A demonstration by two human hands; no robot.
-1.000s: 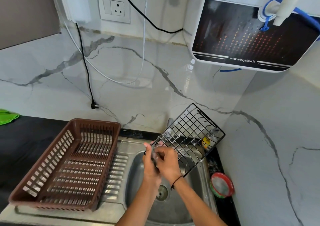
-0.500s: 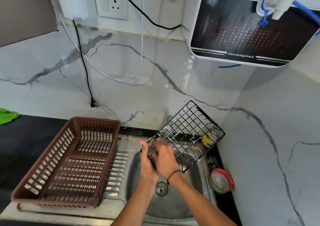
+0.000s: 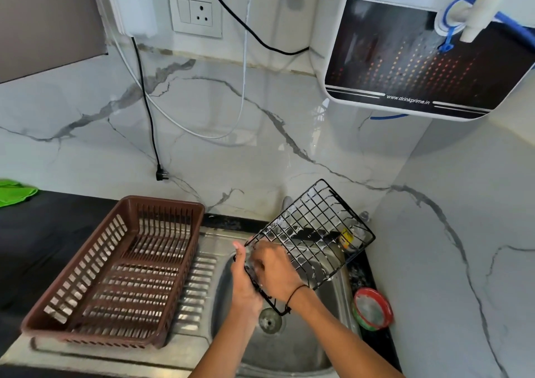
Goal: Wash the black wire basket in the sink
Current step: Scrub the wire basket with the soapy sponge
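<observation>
The wire basket (image 3: 311,233) is held above the sink (image 3: 289,345), tilted so that its far corner rises toward the marble wall and its near corner points down over the drain (image 3: 269,321). Soap film and droplets cling to several of its grid squares.

The left hand (image 3: 243,285) grips the near left edge of the basket, with the fingers curled round the rim wire and one fingertip raised above it. The right hand (image 3: 273,267) lies immediately to the right of the left hand, touching it, with the fingers bent down onto the grid near the same edge. Whether the right hand holds a scrubber or only the wire cannot be told, as the fingers cover that area. A dark thread band circles the right wrist.

To the left of the left hand, a brown plastic crate (image 3: 115,273) rests on the ribbed steel drainboard (image 3: 197,288). To the right of the right hand, a round red and green container (image 3: 372,309) sits on the dark counter strip beside the sink. Beyond the basket, seen through its grid, a small yellow object (image 3: 346,237) is visible; its identity cannot be told.

On the wall above both hands are a water purifier (image 3: 419,59), a switch and socket plate (image 3: 195,11), and a hanging black plug (image 3: 160,173). Far left of the hands, a green cloth (image 3: 14,192) lies on the counter.
</observation>
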